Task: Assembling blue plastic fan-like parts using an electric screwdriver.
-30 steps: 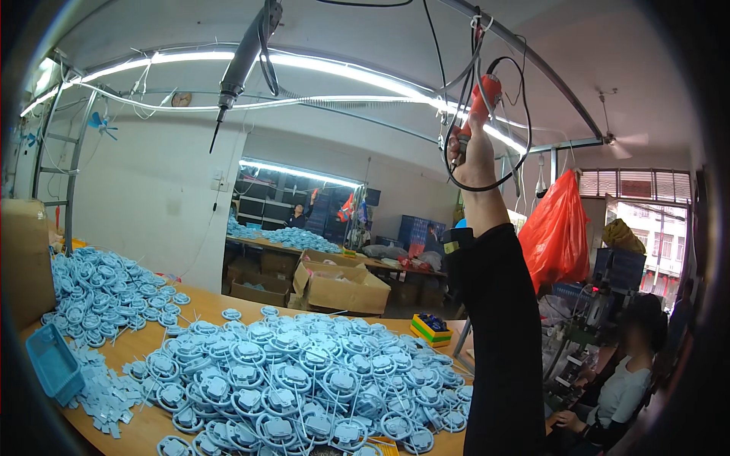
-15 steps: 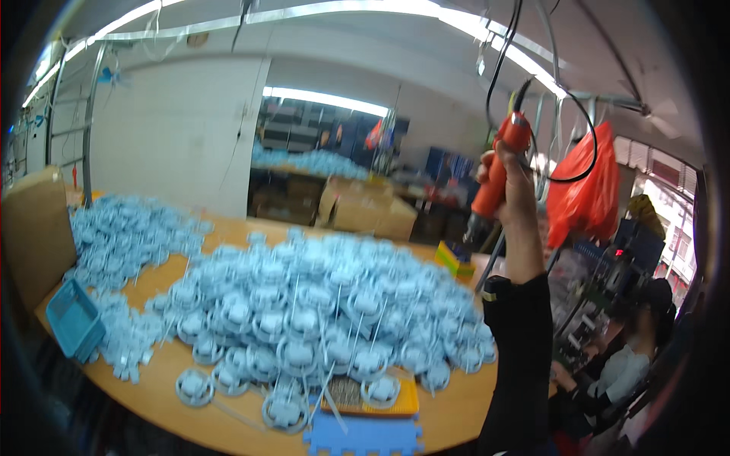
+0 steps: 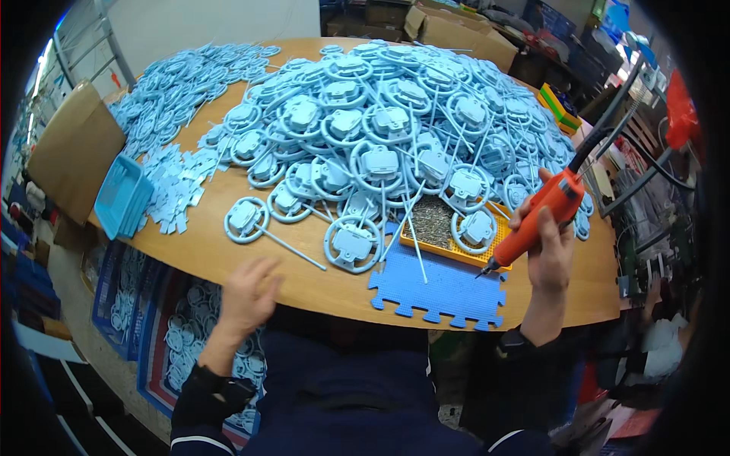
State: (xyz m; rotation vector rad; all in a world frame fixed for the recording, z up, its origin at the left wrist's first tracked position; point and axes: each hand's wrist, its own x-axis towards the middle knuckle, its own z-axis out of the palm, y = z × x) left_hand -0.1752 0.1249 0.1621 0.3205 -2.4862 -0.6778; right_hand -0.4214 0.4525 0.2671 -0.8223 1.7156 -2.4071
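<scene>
My right hand (image 3: 553,254) is wrapped round an orange electric screwdriver (image 3: 525,232). Its tip points down and left, over the near edge of a yellow tray (image 3: 442,250) of small screws (image 3: 429,222). A light-blue round ring part with a stick (image 3: 477,228) lies across that tray. Beneath the tray's near side is a blue foam mat (image 3: 433,283) with a jigsaw edge. My left hand (image 3: 249,295) hovers by the table's front edge, empty, its fingers loosely bent and apart. Nearest to it are a ring part with a stick (image 3: 246,219) and another ring part (image 3: 353,243).
A big heap of light-blue ring parts (image 3: 380,121) covers the middle of the wooden table (image 3: 205,254). Small flat blue pieces (image 3: 175,182) lie beside a blue basket (image 3: 124,199) at left. Crates (image 3: 163,334) of parts stand below. A black cable (image 3: 597,140) runs up from the screwdriver.
My right hand has brought the screwdriver down from high up to just above the tray. My left hand has come into view, and the view has tilted down toward the table.
</scene>
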